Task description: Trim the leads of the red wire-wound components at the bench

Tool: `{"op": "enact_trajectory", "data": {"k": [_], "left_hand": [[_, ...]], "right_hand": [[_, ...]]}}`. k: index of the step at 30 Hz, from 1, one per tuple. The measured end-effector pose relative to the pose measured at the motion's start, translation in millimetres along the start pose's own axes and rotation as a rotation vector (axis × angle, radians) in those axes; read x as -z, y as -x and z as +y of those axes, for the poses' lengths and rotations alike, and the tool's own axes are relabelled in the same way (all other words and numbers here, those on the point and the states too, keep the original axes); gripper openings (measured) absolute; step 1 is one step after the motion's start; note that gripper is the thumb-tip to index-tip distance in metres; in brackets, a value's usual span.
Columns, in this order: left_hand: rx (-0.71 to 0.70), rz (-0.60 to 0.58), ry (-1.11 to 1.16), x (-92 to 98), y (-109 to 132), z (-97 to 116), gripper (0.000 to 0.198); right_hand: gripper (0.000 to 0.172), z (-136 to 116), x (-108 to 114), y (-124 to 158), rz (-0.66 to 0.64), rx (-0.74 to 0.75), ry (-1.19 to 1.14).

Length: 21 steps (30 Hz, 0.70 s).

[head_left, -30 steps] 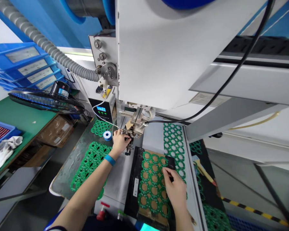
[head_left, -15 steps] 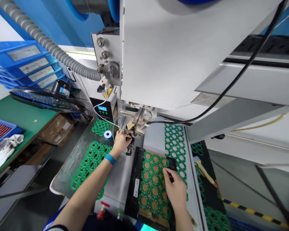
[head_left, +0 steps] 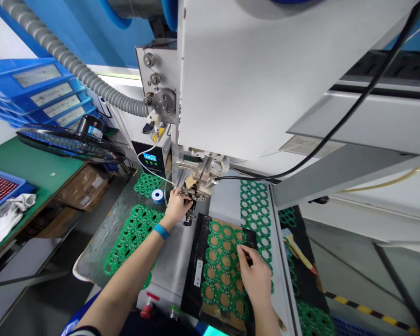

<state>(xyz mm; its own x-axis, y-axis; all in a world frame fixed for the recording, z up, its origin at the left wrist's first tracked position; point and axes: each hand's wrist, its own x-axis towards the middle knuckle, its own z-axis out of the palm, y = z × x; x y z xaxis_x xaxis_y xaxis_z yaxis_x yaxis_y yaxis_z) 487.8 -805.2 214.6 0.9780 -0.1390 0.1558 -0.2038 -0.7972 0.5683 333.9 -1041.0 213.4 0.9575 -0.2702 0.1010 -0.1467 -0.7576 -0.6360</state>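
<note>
My left hand (head_left: 177, 207), with a blue band at the wrist, reaches up to the metal soldering head (head_left: 199, 182) under the white machine housing. Its fingers curl round the lower parts of that head, and the fingertips are partly hidden. Below and to the right, a green circuit board panel (head_left: 225, 267) with rows of round openings lies on a black-edged fixture (head_left: 192, 280). Over the panel's right side is my right hand (head_left: 255, 273), thumb and forefinger drawn together near the upper right openings. Anything between those fingertips is too small to make out.
More green panels lie at left (head_left: 135, 238) and along the right rail (head_left: 255, 210). A solder spool (head_left: 157, 196) stands near a controller with a lit display (head_left: 150, 157). A black fan (head_left: 72, 142), red knob (head_left: 147, 311) and yellow-handled brush (head_left: 299, 252) are around.
Both hands and the panel hold their places. The whole view has shifted very slightly with the camera.
</note>
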Motion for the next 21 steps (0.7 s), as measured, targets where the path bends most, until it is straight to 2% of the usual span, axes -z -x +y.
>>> {"op": "enact_trajectory", "data": {"k": [21], "left_hand": [[-0.023, 0.028, 0.008, -0.2, 1.9, -0.2, 0.009]], "right_hand": [[0.048, 3.4, -2.6, -0.4, -0.025, -0.011, 0.041]]}}
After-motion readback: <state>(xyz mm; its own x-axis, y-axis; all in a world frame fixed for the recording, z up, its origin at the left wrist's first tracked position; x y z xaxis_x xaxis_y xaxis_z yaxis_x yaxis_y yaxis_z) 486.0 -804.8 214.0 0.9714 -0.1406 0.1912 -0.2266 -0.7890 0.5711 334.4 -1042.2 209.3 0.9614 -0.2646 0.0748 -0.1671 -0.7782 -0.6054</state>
